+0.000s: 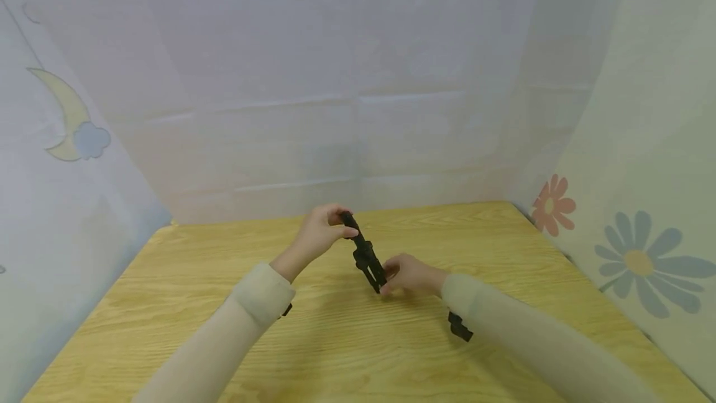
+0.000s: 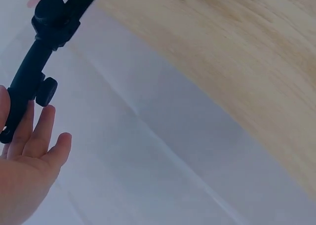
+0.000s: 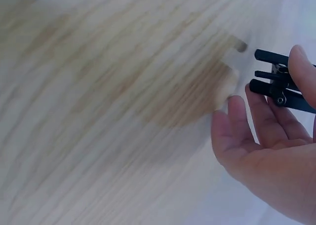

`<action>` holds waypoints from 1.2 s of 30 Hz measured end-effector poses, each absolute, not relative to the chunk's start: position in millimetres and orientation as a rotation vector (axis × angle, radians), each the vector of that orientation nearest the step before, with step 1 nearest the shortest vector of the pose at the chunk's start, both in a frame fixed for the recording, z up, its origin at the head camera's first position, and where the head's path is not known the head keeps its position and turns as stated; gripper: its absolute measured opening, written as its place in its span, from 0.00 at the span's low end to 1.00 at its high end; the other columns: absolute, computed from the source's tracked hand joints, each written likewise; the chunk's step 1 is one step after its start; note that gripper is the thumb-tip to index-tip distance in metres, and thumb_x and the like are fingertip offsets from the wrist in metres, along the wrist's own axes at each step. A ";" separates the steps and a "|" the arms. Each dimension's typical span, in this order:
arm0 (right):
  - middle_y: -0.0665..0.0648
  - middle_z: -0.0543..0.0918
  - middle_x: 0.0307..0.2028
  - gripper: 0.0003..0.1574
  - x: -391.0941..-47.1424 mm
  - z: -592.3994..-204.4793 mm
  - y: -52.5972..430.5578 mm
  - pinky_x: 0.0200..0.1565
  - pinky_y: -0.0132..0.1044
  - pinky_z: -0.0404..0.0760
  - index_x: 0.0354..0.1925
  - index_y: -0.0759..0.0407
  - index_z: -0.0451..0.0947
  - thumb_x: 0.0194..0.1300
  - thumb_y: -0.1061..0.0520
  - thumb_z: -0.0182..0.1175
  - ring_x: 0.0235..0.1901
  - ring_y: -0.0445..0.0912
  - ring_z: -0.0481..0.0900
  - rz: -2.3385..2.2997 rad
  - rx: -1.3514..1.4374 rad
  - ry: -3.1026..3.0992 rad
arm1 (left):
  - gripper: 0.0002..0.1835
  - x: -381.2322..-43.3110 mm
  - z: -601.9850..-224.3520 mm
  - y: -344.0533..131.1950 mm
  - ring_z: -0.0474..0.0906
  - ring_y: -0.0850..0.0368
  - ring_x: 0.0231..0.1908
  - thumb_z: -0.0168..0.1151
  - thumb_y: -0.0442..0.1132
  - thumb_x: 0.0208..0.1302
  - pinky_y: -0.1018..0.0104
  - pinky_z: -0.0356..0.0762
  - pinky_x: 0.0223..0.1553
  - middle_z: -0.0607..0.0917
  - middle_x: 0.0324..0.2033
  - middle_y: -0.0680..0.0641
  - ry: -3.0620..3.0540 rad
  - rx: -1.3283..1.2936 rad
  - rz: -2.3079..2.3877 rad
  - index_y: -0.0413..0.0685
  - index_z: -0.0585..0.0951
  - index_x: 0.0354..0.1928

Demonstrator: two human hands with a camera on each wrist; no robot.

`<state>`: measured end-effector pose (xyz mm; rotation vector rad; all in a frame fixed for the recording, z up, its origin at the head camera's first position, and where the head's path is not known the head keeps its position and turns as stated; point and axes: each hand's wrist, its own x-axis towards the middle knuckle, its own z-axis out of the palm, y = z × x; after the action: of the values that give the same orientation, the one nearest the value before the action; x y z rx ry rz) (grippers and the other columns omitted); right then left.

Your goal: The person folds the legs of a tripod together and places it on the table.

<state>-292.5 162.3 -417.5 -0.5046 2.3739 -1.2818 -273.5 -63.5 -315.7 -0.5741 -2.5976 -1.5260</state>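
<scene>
A small black tripod (image 1: 363,249) with its legs close together slants between both hands above the table. My left hand (image 1: 314,236) holds its upper end, thumb on one side and fingers on the other. In the left wrist view, a knob (image 2: 46,92) sticks out from the tripod's stem beside the fingers of the left hand (image 2: 32,163). At the lower end, my right hand (image 1: 413,273) pinches the legs. The right wrist view shows the thumb of the right hand (image 3: 276,151) over the leg ends (image 3: 262,87), with the fingers beneath.
On the wood-grain table (image 1: 358,353), a black piece (image 1: 460,327) lies partly hidden under the right forearm. Another small black piece (image 1: 288,310) shows beside the left sleeve cuff. Pale sheets (image 1: 347,79) hang behind the table and along both sides.
</scene>
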 end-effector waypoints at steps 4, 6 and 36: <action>0.56 0.83 0.42 0.25 -287.5 -411.5 168.7 0.53 0.49 0.76 0.51 0.70 0.78 0.56 0.63 0.71 0.44 0.48 0.80 -1.274 -0.474 2.367 | 0.20 -270.3 -320.8 -75.8 0.83 0.53 0.39 0.71 0.34 0.57 0.53 0.79 0.47 0.85 0.38 0.46 -2.616 -0.505 -1.502 0.39 0.81 0.52; 0.56 0.83 0.44 0.27 -286.1 -408.5 172.0 0.53 0.50 0.76 0.53 0.70 0.77 0.56 0.63 0.71 0.46 0.49 0.80 -1.282 -0.452 2.375 | 0.20 -269.0 -323.9 -81.2 0.82 0.53 0.38 0.71 0.34 0.57 0.53 0.79 0.46 0.85 0.38 0.46 -2.626 -0.460 -1.533 0.39 0.81 0.53; 0.69 0.72 0.62 0.36 -291.4 -392.7 204.4 0.56 0.51 0.75 0.64 0.71 0.68 0.61 0.62 0.67 0.60 0.61 0.71 -1.467 -0.270 2.460 | 0.11 -263.3 -388.3 -102.1 0.80 0.53 0.36 0.73 0.34 0.56 0.56 0.78 0.40 0.84 0.34 0.47 -2.777 -0.245 -1.501 0.39 0.83 0.40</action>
<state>-291.4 204.4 -392.7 -0.2697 2.4602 -1.4671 -263.3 -102.1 -388.3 -0.2449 -2.7767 -1.5012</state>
